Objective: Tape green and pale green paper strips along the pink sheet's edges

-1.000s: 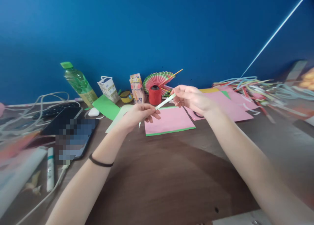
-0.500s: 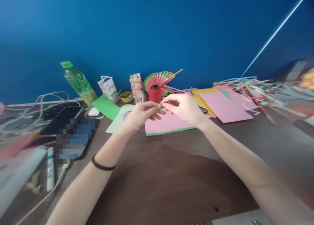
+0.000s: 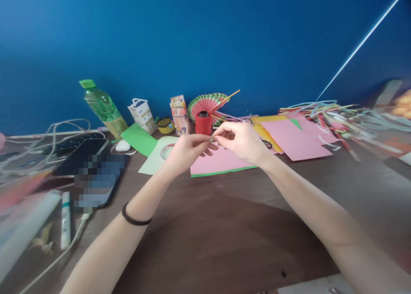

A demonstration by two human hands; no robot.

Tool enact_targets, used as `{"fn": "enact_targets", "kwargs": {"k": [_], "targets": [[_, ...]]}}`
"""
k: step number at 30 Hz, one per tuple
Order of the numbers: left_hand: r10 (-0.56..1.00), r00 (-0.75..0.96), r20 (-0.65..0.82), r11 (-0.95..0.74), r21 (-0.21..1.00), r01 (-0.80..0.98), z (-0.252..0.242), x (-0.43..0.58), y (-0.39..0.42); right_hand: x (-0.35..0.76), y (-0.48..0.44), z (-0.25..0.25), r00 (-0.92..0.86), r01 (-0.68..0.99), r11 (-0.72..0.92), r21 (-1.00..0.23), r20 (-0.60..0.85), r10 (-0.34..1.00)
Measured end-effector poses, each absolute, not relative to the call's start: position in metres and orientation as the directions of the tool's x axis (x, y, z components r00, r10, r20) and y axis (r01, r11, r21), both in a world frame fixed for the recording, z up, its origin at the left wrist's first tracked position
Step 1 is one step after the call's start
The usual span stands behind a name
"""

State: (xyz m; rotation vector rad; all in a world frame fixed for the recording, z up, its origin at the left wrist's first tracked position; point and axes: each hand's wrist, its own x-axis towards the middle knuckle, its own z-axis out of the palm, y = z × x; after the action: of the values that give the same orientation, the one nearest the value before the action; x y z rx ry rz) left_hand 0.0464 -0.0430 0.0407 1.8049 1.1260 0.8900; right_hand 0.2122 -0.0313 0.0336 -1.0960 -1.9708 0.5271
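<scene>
My left hand (image 3: 189, 152) and my right hand (image 3: 239, 141) meet fingertip to fingertip above the desk. Between them shows a tiny pale piece (image 3: 212, 138), too small to name; both hands pinch at it. Below lies a pink sheet with a green edge (image 3: 221, 162). Just behind the fingers stands a red spool of thread (image 3: 203, 123), with a pleated pink and green paper fan (image 3: 205, 103) at its back. Pale green paper (image 3: 150, 159) with a roll of tape (image 3: 166, 151) on it is partly covered by my left hand.
At the left are a green bottle (image 3: 104, 108), a white carton (image 3: 143, 115), a phone (image 3: 109, 178), a marker (image 3: 66, 221) and tangled cables. Scissors (image 3: 267, 144), pink paper (image 3: 295, 135) and a heap of coloured strips (image 3: 334, 118) lie to the right.
My left fingers have moved slightly right and closed more tightly, so less of the tiny pale piece shows. The right hand stays nearly still.
</scene>
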Motion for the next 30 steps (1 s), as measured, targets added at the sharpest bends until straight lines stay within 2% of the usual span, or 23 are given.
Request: {"fn": "enact_targets", "kwargs": {"k": [6, 13, 21, 30], "targets": [[0.933, 0.334, 0.134, -0.258, 0.897, 0.359, 0.043, 0.048, -0.044, 0.212, -0.033, 0.035, -0.302, 0.516, 0.537, -0.667, 0.445, 0.843], [0.931, 0.345, 0.123, -0.246, 0.908, 0.338, 0.038, 0.046, -0.041, 0.214, -0.028, 0.033, -0.312, 0.457, 0.520, -0.722, 0.417, 0.854], [0.947, 0.318, 0.045, -0.155, 0.932, 0.328, 0.035, 0.042, -0.037, 0.222, -0.021, 0.035, -0.211, 0.483, 0.485, -0.729, 0.441, 0.872], [0.954, 0.298, -0.029, -0.078, 0.937, 0.341, 0.020, 0.034, -0.023, 0.254, 0.014, 0.026, 0.022, 0.569, 0.397, -0.720, 0.496, 0.868]]}}
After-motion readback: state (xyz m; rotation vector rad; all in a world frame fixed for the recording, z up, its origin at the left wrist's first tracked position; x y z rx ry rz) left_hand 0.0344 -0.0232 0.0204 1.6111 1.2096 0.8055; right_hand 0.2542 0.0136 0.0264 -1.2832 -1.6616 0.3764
